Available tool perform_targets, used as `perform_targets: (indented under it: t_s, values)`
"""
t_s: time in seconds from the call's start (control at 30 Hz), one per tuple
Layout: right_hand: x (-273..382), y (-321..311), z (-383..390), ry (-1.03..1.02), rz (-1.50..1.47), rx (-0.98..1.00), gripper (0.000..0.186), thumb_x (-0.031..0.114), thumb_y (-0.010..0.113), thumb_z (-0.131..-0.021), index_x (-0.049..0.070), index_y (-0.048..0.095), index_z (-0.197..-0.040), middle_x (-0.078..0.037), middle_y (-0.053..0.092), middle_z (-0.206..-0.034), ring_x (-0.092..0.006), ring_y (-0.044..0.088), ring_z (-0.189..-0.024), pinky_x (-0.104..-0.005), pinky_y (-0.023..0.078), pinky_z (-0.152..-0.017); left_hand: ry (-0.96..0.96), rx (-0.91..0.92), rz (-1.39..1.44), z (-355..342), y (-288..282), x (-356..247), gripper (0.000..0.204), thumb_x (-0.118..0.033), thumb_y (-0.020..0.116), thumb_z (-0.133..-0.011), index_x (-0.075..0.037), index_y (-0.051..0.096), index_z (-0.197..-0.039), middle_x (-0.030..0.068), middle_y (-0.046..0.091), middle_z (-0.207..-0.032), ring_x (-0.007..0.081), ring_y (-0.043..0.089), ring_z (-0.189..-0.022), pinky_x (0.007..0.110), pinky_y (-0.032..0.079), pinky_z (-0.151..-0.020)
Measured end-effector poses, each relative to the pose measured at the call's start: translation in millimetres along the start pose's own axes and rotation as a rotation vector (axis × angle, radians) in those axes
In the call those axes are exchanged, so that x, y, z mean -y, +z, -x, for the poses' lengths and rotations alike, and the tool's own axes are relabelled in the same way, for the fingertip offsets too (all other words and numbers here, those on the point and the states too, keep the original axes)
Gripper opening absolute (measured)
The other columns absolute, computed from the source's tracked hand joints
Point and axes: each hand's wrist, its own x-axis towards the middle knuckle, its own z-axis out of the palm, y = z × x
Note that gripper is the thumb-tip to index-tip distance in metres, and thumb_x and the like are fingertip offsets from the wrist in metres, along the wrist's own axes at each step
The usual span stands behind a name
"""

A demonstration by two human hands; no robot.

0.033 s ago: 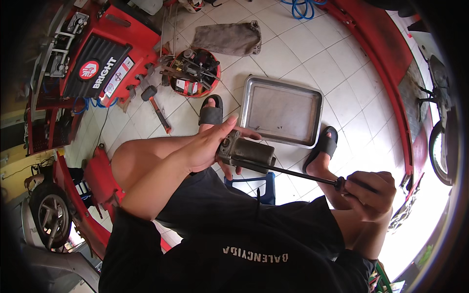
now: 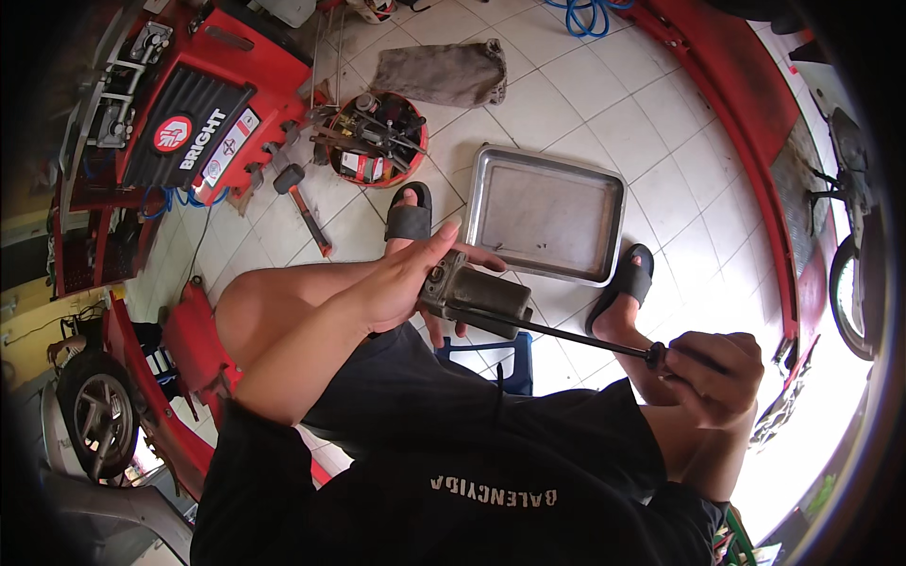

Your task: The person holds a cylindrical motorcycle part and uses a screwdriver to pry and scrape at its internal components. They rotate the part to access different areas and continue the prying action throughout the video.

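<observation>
My left hand (image 2: 401,288) is wrapped around a grey metal motor (image 2: 486,297), thumb raised along its end, held just on my side of the metal tray (image 2: 547,203). My right hand (image 2: 713,377) grasps the handle of a screwdriver (image 2: 585,342), its shaft running leftward to the motor; I can't tell exactly where the tip sits. Two small dark bits lie inside the tray. My left sandal (image 2: 409,224) is just left of the tray, my right sandal (image 2: 634,275) by its near right corner. Farther left of the tray are a tub of tools (image 2: 377,141) and a mallet (image 2: 302,209); a grey cloth (image 2: 442,73) lies beyond it, to the left.
</observation>
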Motion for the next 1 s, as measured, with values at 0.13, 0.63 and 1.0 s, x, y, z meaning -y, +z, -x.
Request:
perform_targets:
  t_s: [0.13, 0.63, 1.0]
  values:
    - [3.5, 12.1, 2.5, 0.024, -0.035, 0.005, 0.031, 0.010, 0.082, -0.063, 0.004, 0.076, -0.093, -0.011, 0.071, -0.086, -0.0197, 0.068, -0.059, -0.0282, 0.049, -0.045, 0.095, -0.121, -0.134, -2.1, -12.4, 8.2, 0.084, -0.070, 0.026, -0.102, 0.003, 0.066, -0.115, 0.0158, 0.071, -0.086, 0.0220, 0.069, -0.058, 0.033, 0.057, -0.044]
    - [7.4, 43.2, 27.2, 0.492, -0.656, 0.079, 0.025, 0.005, 0.077, -0.080, -0.003, 0.074, -0.104, -0.016, 0.074, -0.087, -0.0257, 0.075, -0.072, -0.0297, 0.057, -0.059, 0.116, -0.217, -0.035, -5.0, -22.1, 30.4, 0.074, -0.061, 0.032, -0.105, 0.004, 0.065, -0.095, 0.0140, 0.065, -0.068, 0.0210, 0.062, -0.045, 0.031, 0.050, -0.040]
    - [4.0, 46.3, 23.7, 0.269, -0.260, 0.212, 0.043, 0.011, 0.085, -0.072, -0.001, 0.072, -0.111, -0.013, 0.071, -0.079, -0.0263, 0.073, -0.065, -0.0309, 0.055, -0.055, 0.114, -0.240, -0.091, -8.7, -18.7, 37.5, 0.074, -0.061, 0.036, -0.103, 0.005, 0.066, -0.091, 0.0137, 0.065, -0.068, 0.0197, 0.061, -0.044, 0.030, 0.049, -0.039]
